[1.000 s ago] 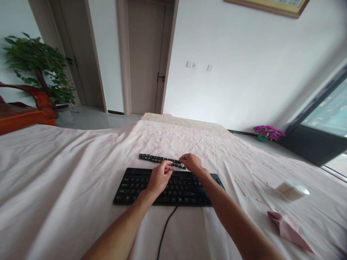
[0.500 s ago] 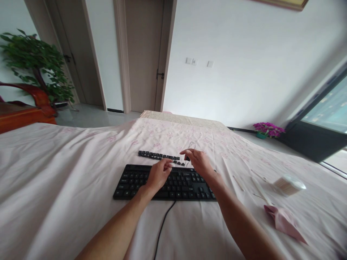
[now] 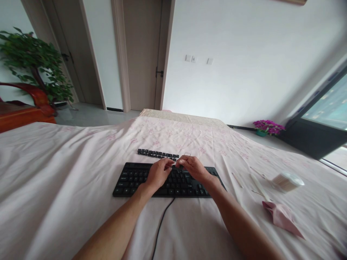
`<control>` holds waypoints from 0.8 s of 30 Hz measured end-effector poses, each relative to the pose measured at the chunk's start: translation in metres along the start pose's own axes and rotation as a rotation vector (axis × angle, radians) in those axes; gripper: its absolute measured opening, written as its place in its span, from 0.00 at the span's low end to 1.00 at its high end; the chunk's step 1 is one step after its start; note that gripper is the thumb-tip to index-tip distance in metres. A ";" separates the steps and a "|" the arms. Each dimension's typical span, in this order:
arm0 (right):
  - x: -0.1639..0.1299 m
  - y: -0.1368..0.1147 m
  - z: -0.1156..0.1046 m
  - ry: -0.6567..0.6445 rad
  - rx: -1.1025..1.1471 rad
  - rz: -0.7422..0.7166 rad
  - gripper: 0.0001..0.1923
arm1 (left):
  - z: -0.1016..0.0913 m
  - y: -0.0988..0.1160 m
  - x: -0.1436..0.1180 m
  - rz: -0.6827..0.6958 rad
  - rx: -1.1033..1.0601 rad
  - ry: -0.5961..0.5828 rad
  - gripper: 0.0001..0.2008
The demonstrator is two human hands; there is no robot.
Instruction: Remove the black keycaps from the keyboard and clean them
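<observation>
- Hands are meeting over the far edge of a black keyboard lying on a bed covered with a pale floral sheet.
- Left hand is resting on the top key rows, fingers curled together toward the right hand; whether they are pinching anything I cannot tell.
- Right hand is closing its fingers around a thin wire puller, whose loop is poking up just beyond the fingertips, probably kept upright so it can hook under a key.
- Loose keycaps are lying in a neat row on the sheet just past the keyboard's far edge, likely lined up to keep their order.
- Cable is running from the keyboard's near edge toward the person, between the forearms.
- Toward the right edge of the bed, a round clear tub is lying on its side, seemingly packed with cotton swabs; a few thin sticks are lying loose near it.
- Folded pink cloth is lying nearer the person than the tub.
</observation>
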State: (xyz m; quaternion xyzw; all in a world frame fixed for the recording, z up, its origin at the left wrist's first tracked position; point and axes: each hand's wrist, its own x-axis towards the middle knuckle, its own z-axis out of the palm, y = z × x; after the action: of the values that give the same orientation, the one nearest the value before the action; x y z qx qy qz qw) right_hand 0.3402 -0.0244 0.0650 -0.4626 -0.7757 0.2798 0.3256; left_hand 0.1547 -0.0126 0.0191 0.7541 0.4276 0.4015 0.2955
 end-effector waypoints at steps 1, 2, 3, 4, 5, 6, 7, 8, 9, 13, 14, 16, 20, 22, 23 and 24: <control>0.000 0.001 0.001 -0.006 -0.008 0.002 0.21 | 0.000 0.000 0.000 0.015 0.020 -0.008 0.13; -0.001 0.002 0.002 -0.012 -0.013 0.002 0.21 | -0.001 0.001 0.000 0.029 0.046 -0.020 0.12; -0.001 0.003 0.002 -0.020 -0.013 0.002 0.22 | -0.002 0.002 0.000 0.042 0.079 -0.036 0.12; -0.001 0.004 0.003 -0.030 -0.008 0.000 0.23 | -0.002 0.003 0.000 0.052 0.115 -0.056 0.11; -0.001 0.004 0.004 -0.043 0.000 -0.004 0.24 | -0.002 0.004 0.000 0.061 0.152 -0.079 0.10; -0.002 0.005 0.005 -0.052 0.010 -0.011 0.25 | -0.002 0.006 0.001 0.068 0.186 -0.102 0.09; -0.002 0.006 0.007 -0.052 0.021 -0.019 0.26 | -0.001 0.008 0.002 0.072 0.216 -0.122 0.07; -0.003 0.006 0.008 -0.038 0.031 -0.029 0.26 | 0.001 0.009 0.003 0.072 0.244 -0.134 0.06; -0.003 0.007 0.010 -0.011 0.043 -0.042 0.27 | 0.003 0.011 0.004 0.067 0.269 -0.140 0.04; -0.004 0.013 0.018 0.143 0.086 -0.112 0.27 | 0.013 0.014 0.011 0.014 0.321 -0.152 0.04; -0.005 0.015 0.020 0.175 0.094 -0.123 0.27 | 0.016 0.015 0.012 0.009 0.322 -0.153 0.04; -0.006 0.015 0.022 0.217 0.106 -0.128 0.27 | 0.019 0.016 0.012 0.019 0.318 -0.139 0.04; -0.011 0.008 0.025 0.316 0.099 -0.132 0.26 | 0.021 0.018 0.008 0.087 0.269 -0.093 0.06; -0.013 0.002 0.025 0.393 0.097 -0.133 0.27 | 0.021 0.018 0.006 0.105 0.211 -0.087 0.06; -0.014 0.000 0.024 0.413 0.094 -0.136 0.27 | 0.021 0.017 0.006 0.106 0.179 -0.083 0.06; -0.014 -0.003 0.023 0.415 0.082 -0.144 0.27 | 0.021 0.017 0.006 0.103 0.146 -0.075 0.06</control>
State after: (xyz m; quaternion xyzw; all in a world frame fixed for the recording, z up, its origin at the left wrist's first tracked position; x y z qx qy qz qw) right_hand 0.3261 -0.0415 0.0485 -0.4400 -0.7112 0.1857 0.5159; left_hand 0.1812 -0.0171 0.0238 0.8091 0.4051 0.3555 0.2342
